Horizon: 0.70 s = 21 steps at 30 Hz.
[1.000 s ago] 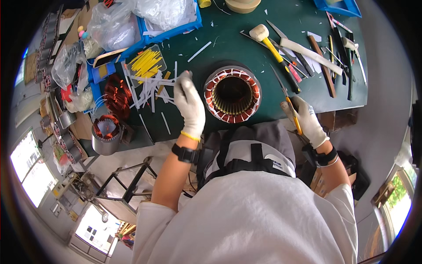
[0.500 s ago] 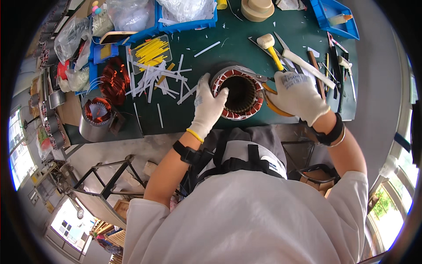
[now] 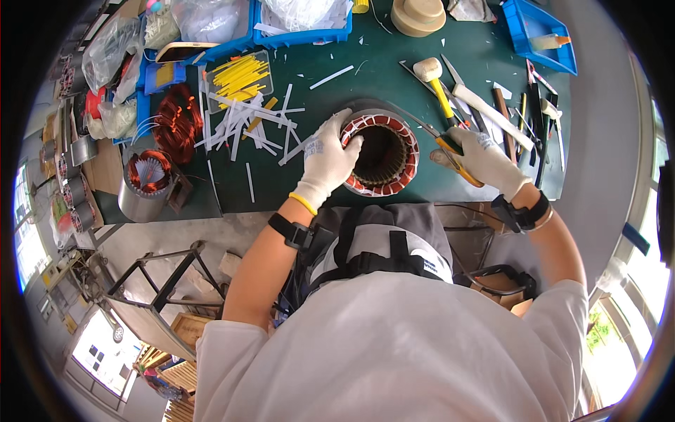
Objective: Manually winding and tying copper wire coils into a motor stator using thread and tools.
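A motor stator (image 3: 384,169) stands upright on the bench, its red end windings tied round with white lacing. My gloved left hand (image 3: 328,160) grips its left side, thumb over the rim at the bore and fingers round the outside. In my gloved right hand (image 3: 486,160) is a pair of scissors (image 3: 443,143) with orange-yellow and dark handles. Their blades point up and left, by the stator's upper right rim. Whether they touch the lacing I cannot tell. Just beyond the scissors lies a white-headed mallet (image 3: 439,84) with a yellow handle.
White paper strips (image 3: 246,123) and a clear tray of yellow strips (image 3: 240,76) lie left of the stator. Further left are copper coils (image 3: 177,126) and another stator (image 3: 146,190). Blue bins (image 3: 302,36) line the back; several hand tools (image 3: 538,116) lie right.
My right hand has shifted slightly right and down with the scissors, drawing their blades back from over the stator's rim. My left hand keeps its hold on the stator.
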{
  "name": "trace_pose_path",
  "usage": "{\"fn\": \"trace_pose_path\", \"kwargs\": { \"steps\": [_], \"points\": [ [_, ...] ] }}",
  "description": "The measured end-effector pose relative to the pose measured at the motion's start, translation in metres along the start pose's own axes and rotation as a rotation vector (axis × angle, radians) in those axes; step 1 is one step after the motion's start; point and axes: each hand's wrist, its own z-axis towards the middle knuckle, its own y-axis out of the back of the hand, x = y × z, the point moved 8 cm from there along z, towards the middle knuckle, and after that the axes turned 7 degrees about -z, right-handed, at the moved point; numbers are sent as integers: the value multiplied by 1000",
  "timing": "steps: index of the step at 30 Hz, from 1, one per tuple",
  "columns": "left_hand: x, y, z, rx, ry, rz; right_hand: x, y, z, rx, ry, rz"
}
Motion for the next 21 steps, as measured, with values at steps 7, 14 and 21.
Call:
{"fn": "trace_pose_path", "kwargs": {
  "steps": [7,14,21],
  "points": [
    [-1,-6,28,252,-19,-65,-16,-41,44,-53,293,162],
    [-3,-20,45,428,-93,-86,-35,-81,44,-112,215,470],
    [33,27,25,1,79,-532,-134,-154,61,-460,-78,1134]
  ]
}}
